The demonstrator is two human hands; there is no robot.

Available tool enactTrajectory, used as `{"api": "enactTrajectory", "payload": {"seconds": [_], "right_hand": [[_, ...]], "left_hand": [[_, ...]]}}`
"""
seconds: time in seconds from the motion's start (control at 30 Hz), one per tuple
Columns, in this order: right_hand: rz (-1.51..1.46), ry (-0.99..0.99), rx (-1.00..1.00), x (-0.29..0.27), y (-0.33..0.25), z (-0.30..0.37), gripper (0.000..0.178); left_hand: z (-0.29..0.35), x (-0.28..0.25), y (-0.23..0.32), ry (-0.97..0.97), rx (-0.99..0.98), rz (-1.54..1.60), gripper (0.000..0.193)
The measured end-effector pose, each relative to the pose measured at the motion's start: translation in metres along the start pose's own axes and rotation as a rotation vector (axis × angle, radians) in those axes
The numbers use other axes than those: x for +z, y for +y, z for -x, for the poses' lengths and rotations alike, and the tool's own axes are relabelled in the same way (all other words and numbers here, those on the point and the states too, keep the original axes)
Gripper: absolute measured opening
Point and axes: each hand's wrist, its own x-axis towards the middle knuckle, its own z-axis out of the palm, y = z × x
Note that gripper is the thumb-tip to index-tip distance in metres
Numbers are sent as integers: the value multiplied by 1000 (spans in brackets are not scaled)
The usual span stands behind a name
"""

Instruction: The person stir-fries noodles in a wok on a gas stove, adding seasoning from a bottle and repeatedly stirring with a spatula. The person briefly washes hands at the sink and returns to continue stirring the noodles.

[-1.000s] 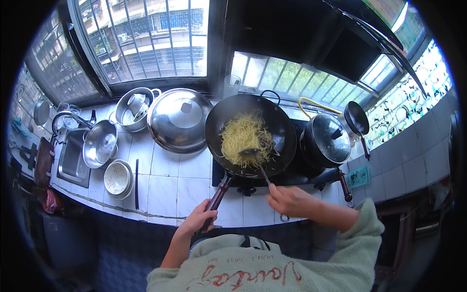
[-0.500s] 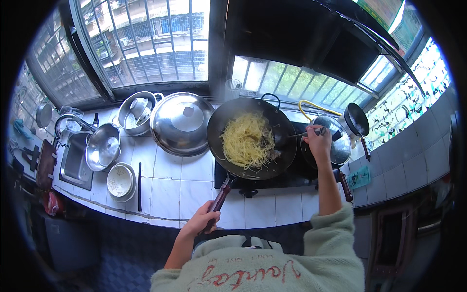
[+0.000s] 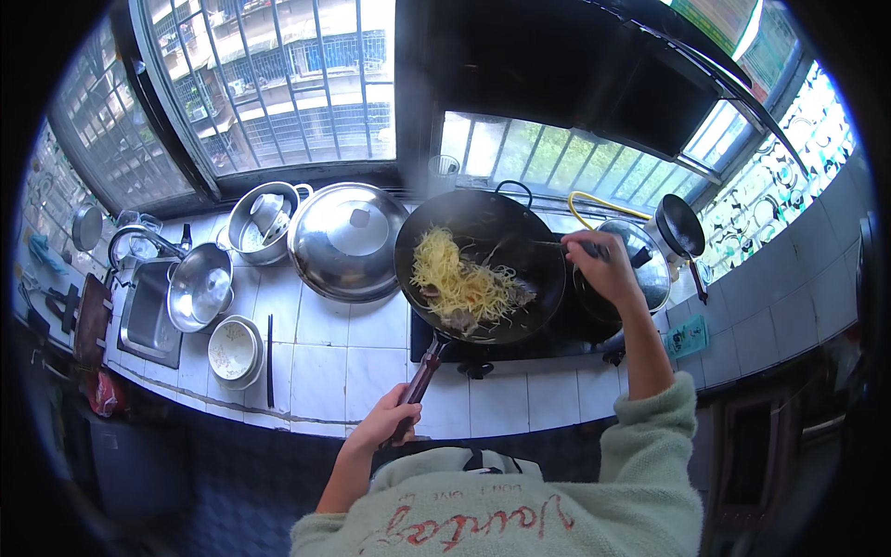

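A large dark wok [image 3: 538, 288] stands over the black stove, holding a heap of pale yellow shreds [image 3: 436, 265], perhaps potato, with some brownish meat-like pieces among them. My left hand [image 3: 388, 420] is closed round the wok's reddish-brown handle [image 3: 422, 379]. Above the wok's right side, my right hand [image 3: 608, 271] grips the dark handle of a spatula [image 3: 594, 248]. Its thin shaft reaches left into the wok, and its blade is hard to make out against the dark metal.
Left of the wok lie a big domed steel lid [image 3: 348, 269], a pot [image 3: 264, 246], a steel basin [image 3: 200, 288], stacked bowls [image 3: 234, 348], chopsticks [image 3: 270, 360] and a sink [image 3: 153, 316]. On the right sit a lidded pan [image 3: 650, 288] and a small dark pan [image 3: 680, 226].
The shreds have spread toward the wok's left and near sides, showing more meat-like pieces. My right hand has shifted slightly left with the spatula. My left hand keeps its grip on the handle.
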Motion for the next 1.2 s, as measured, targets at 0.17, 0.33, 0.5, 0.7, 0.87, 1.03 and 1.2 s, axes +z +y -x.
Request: {"api": "enactTrajectory", "payload": {"seconds": [0.17, 0.33, 0.5, 0.7, 0.87, 1.03, 1.2], "right_hand": [[-120, 108, 694, -28, 57, -26, 12], [-694, 291, 917, 28, 114, 26, 12], [-1015, 371, 877, 92, 106, 59, 16], [-722, 313, 578, 21, 22, 38, 17], [-143, -79, 61, 23, -53, 27, 14], [96, -176, -297, 23, -72, 15, 10], [299, -58, 303, 1, -32, -18, 17]], "left_hand": [[1, 0, 3, 2, 6, 8, 51], [2, 1, 4, -23, 22, 14, 53], [2, 1, 4, 4, -12, 2, 54], [1, 2, 2, 16, -13, -10, 54], [1, 3, 2, -46, 19, 21, 52], [0, 2, -2, -13, 35, 26, 48], [0, 2, -2, -17, 35, 23, 46]]}}
